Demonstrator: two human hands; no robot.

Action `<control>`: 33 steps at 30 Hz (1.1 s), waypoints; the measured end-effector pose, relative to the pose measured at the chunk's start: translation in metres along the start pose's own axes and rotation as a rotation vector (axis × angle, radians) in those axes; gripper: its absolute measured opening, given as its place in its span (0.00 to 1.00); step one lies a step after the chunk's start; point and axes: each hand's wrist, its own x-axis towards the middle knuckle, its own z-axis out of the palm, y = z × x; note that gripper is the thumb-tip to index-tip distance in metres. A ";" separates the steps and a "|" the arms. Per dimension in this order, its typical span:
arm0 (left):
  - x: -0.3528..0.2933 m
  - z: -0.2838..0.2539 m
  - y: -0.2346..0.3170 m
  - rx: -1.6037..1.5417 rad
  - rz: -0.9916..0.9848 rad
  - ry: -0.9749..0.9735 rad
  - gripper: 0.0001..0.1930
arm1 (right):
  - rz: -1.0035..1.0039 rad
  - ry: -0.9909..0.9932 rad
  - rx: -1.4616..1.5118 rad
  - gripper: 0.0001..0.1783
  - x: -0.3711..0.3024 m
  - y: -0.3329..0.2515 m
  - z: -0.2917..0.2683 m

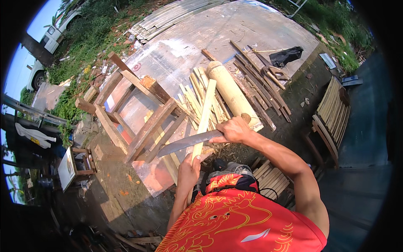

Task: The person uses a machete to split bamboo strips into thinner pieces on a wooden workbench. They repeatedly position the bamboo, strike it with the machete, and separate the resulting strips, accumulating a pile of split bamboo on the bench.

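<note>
My left hand (189, 171) is closed round the lower end of a pale bamboo slat (205, 111), which slants up and away from me. In my right hand (235, 130) is the handle of a machete (184, 143), whose long dark blade points left and crosses the slat just above my left hand. Whether the edge bites into the slat I cannot tell. Beyond my right hand lies a thick bamboo stem (228, 90). Split bamboo strips (194, 94) are heaped to its left, partly behind the slat.
A wooden stool frame (138, 111) lies tipped at the left. Dark wooden battens (262, 86), a handsaw (275, 74) and a black plastic bag (286, 56) rest on the board at the right. A bamboo-slat seat (333, 113) stands far right, and a small stool (75, 168) at the left.
</note>
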 end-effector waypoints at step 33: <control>-0.008 0.015 0.007 -0.121 -0.152 -0.032 0.14 | 0.264 0.032 0.057 0.41 -0.014 0.005 -0.002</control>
